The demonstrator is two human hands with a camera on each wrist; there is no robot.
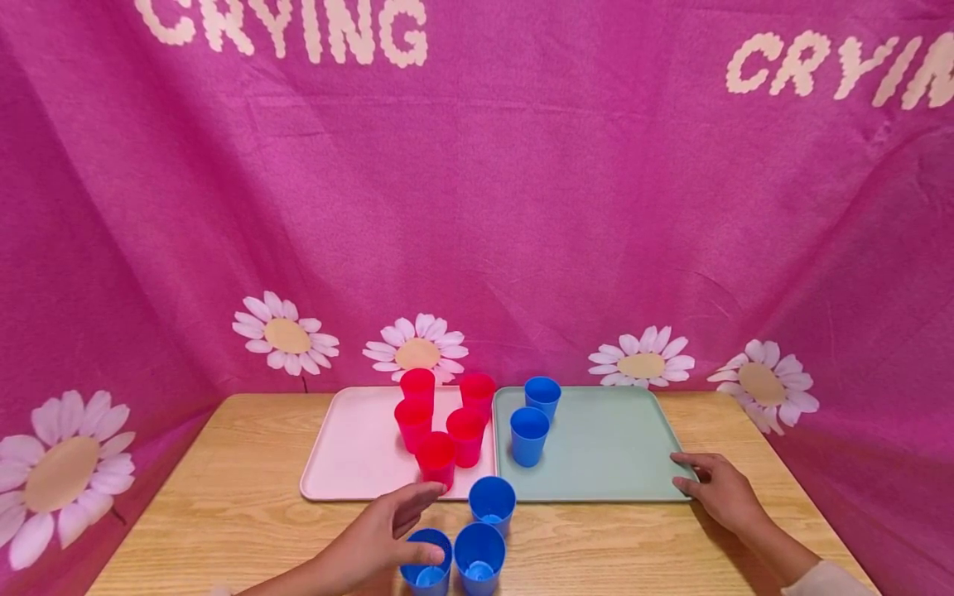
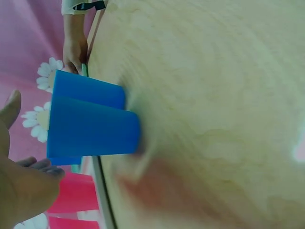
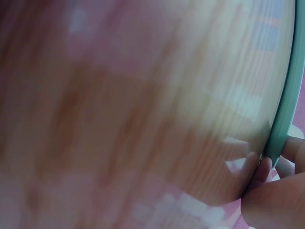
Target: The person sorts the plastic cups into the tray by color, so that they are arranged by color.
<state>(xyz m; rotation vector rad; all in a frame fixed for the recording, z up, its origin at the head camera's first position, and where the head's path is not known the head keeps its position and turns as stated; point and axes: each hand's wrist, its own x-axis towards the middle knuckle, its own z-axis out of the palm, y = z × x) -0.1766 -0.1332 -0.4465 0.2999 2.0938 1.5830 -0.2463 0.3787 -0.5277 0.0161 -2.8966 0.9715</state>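
My left hand (image 1: 387,530) hovers palm inward over the near blue cups, thumb and fingers spread apart with nothing held. Its thumb overlaps the near left blue cup (image 1: 426,571) in the head view. Beside that stand another blue cup (image 1: 479,571) and a third blue cup (image 1: 492,497), upright on the table before the trays. Two of these show as blue sides (image 2: 95,126) in the left wrist view. My right hand (image 1: 723,488) holds the green tray (image 1: 611,447) by its near right corner, fingers (image 3: 291,152) at the rim.
Several red cups (image 1: 436,459) stand on the pink tray (image 1: 350,447), left of the green one. Two blue cups, one nearer (image 1: 529,439) and one behind (image 1: 542,396), stand on the green tray's left side. A pink flowered cloth (image 1: 477,207) hangs behind the wooden table (image 1: 201,497).
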